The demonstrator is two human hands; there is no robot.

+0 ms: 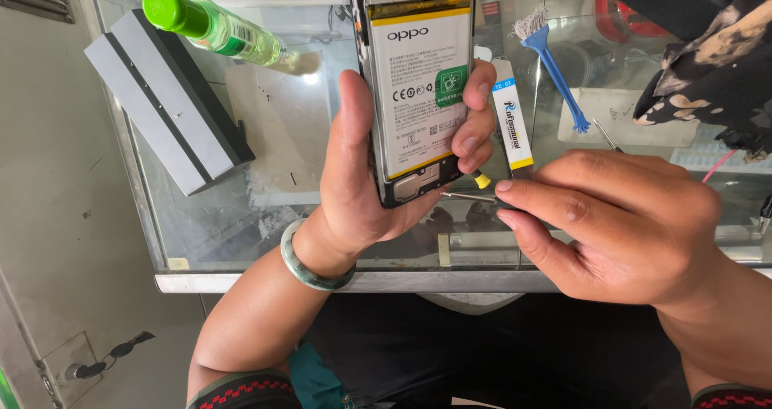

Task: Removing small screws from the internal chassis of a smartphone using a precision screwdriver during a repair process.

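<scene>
My left hand [366,184] grips an opened phone [414,87] upright, its back cover off and a white battery with a green sticker showing. My right hand [615,224] pinches a thin metal screwdriver [470,197], whose tip points at the phone's lower edge. A small yellow-tipped tool [482,180] shows just above the screwdriver shaft, beside my left fingers. A green bangle [304,264] sits on my left wrist.
A glass counter [265,216] lies under my hands, with a metal front edge. On it are a green-capped clear bottle [213,27], a grey and black box [165,99], a blue brush [555,67], a white flat pry tool [513,127] and a patterned cloth [716,63].
</scene>
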